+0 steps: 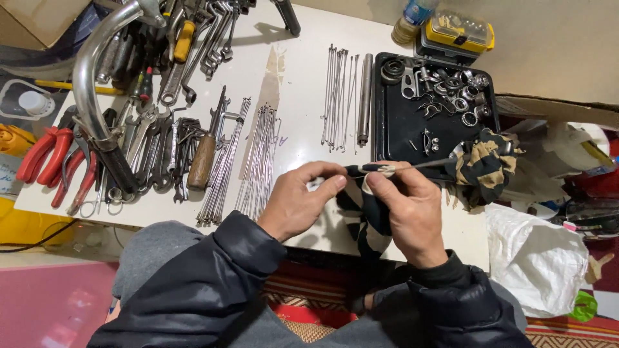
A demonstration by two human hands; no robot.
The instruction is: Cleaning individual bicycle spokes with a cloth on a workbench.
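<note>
My left hand (302, 201) pinches the near end of a thin metal spoke (431, 164) at the table's front edge. My right hand (405, 207) grips a dark striped rag (485, 162) wrapped around that spoke; the rag trails right onto the black tray (403, 125) and hangs down below my hand. Two bundles of bare spokes lie on the white table: one (256, 160) just left of my left hand, one (340, 96) farther back.
Wrenches, a wooden-handled tool (203, 158) and red pliers (48, 154) crowd the table's left side beside a chrome handlebar (90, 77). A metal rod (365, 96) lies by the tray, which holds small metal parts. A white bag (535, 258) sits at right, a yellow case (459, 31) behind.
</note>
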